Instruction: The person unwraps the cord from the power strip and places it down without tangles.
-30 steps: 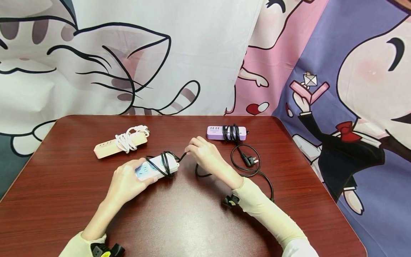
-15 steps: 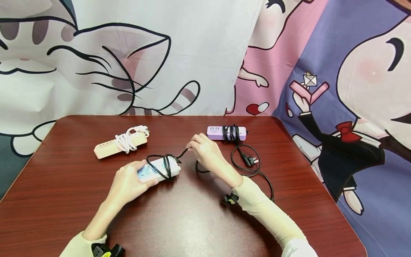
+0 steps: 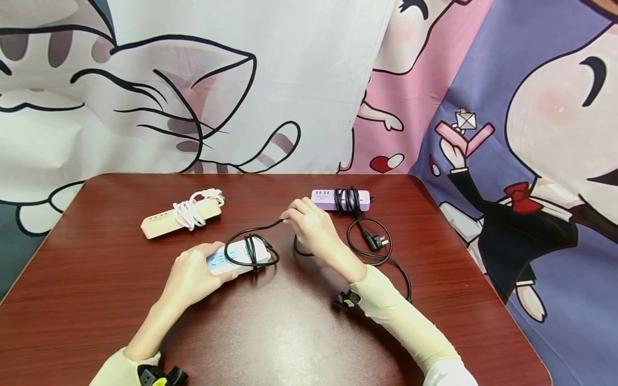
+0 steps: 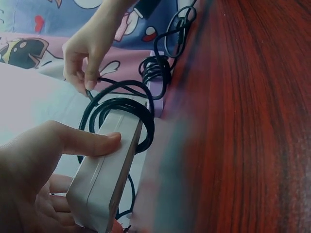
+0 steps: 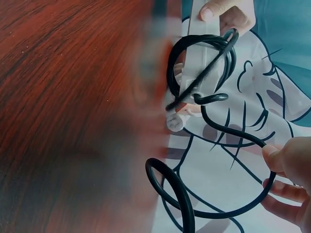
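While the left hand (image 3: 193, 271) grips a white plastic power strip (image 3: 232, 257) lying on the dark red wooden table (image 3: 289, 332), the right hand (image 3: 309, 228) pinches its black cord (image 3: 256, 228) just beyond the wrapped coils. Slack loops look likely to slip off the strip's end if tension drops.

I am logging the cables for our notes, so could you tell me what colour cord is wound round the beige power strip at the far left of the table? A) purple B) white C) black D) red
B: the beige power strip has a white cord bundled round it, while the other two strips carry black cords.
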{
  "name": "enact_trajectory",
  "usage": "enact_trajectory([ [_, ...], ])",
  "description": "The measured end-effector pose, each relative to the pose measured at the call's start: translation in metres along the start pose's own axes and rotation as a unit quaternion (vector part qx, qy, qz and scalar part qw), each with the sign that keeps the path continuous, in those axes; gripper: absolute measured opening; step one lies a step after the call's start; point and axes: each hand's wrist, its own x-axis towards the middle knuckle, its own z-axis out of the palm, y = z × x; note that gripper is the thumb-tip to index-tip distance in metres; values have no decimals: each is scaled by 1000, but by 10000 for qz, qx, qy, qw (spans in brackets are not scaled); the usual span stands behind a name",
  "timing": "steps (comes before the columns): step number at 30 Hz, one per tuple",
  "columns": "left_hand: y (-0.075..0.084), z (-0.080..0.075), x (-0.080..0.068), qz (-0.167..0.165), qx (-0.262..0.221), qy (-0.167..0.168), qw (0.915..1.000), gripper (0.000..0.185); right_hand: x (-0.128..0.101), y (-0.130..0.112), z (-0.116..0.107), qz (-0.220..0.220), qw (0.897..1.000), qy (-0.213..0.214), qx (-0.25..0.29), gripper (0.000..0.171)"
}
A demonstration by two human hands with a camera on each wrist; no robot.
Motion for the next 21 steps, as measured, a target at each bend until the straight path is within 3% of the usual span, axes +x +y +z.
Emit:
enact_trajectory([
  [7,-3,2,1,55,-12,21,10000,48,-1,-2,-6,-6,10000,39,23,7],
  [21,-6,0,2,2,8,48,10000,47,-8,-1,-22,-151,9991,368,131,6],
])
